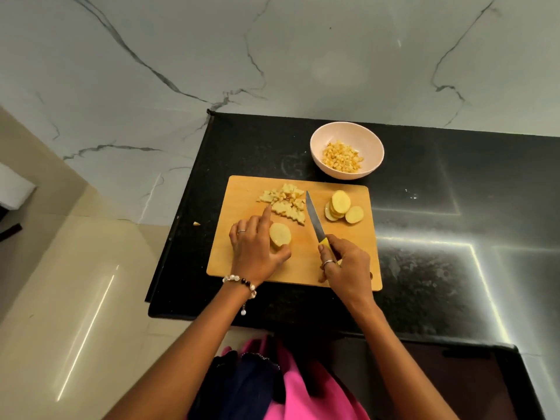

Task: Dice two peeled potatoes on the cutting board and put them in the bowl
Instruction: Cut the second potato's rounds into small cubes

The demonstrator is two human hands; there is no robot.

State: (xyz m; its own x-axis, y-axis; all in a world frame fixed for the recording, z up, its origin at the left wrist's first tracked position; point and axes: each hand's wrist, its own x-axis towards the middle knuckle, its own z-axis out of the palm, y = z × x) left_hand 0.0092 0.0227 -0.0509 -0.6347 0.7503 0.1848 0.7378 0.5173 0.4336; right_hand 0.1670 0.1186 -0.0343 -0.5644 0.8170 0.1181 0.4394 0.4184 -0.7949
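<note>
Potato slices (280,234) sit gripped in the left hand (256,250) near the cutting board's (303,268) front edge. Right hand (345,263) clutches the knife (315,221), blade pointing toward the diced pile (285,203) by the far edge.

head view: worn high, aimed forward and steeply down | rectangular wooden cutting board (298,256) centred, fairly near | edges apparently bent by wide angle

Dim scene, glare streaks on countertop (454,268).

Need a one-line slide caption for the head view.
Left hand holds stacked potato slices on wooden cutting board; right hand grips yellow-handled knife; pink bowl holds dice.
</note>
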